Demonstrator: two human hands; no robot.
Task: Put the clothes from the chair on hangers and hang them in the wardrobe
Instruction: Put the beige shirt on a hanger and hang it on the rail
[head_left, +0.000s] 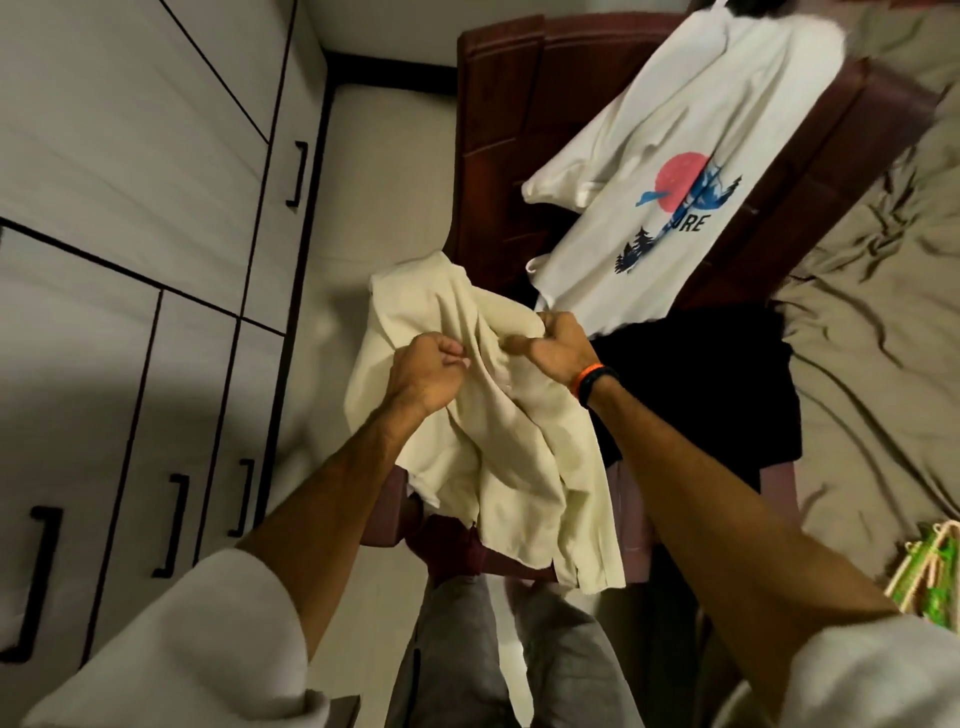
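A cream shirt (498, 457) hangs bunched in front of me, held up by both hands. My left hand (428, 371) grips a fold of it in a fist. My right hand (553, 348), with an orange-and-black band at the wrist, pinches the cloth near its top edge. Behind it, a white T-shirt (649, 171) with a red sun and blue print is draped over the dark red chair (498, 104). A black garment (696, 395) lies on the chair's seat. The wardrobe (130, 234) stands at left with its doors closed. No hanger is visible on the shirt.
A bed with a rumpled beige sheet (872, 312) fills the right side. Green and cream hangers (930, 577) lie at its near edge. The wardrobe doors carry black handles (296, 174). Pale floor (384, 182) runs between wardrobe and chair. My grey trousers show below.
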